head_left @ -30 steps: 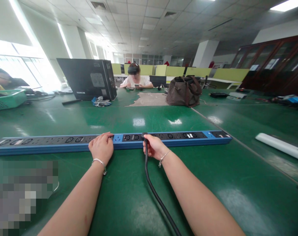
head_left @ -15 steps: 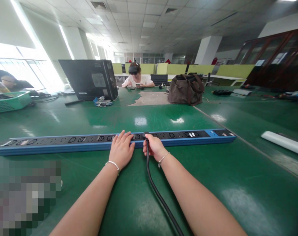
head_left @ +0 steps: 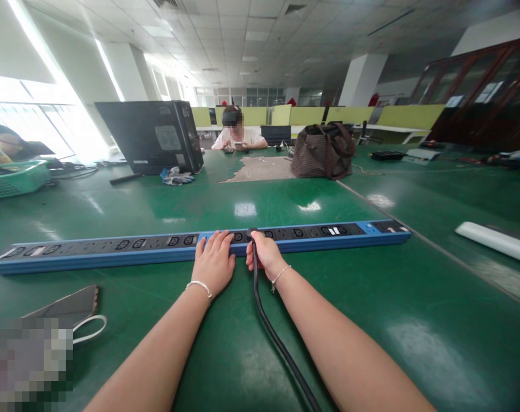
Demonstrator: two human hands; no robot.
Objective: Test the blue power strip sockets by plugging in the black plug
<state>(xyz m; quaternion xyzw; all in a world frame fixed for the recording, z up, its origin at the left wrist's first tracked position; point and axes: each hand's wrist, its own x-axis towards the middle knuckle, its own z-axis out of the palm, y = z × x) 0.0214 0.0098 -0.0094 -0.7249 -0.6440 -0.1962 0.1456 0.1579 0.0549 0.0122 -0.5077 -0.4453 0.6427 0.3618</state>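
Observation:
A long blue power strip [head_left: 114, 260] with black sockets lies across the green table [head_left: 251, 200]. My left hand [head_left: 214, 257] rests flat on it just left of its middle, fingers spread over the top. Right beside it, my right hand [head_left: 263, 252] grips a black plug [head_left: 251, 233] at one of the sockets. How deep the plug sits in the socket is hidden by my fingers. From the plug a thick black cable [head_left: 270, 329] runs down between my forearms towards the bottom edge of the view.
A black computer case [head_left: 150, 137] stands at the back left, gloves [head_left: 177, 177] beside it. A brown bag [head_left: 322, 151] sits behind the strip. A phone [head_left: 66, 306] lies front left, a white bar [head_left: 495, 246] at right. Across the table sits a person [head_left: 238, 137].
The view has shifted slightly, and more of the phone now shows at lower left. Both hands keep their places on the strip and the plug.

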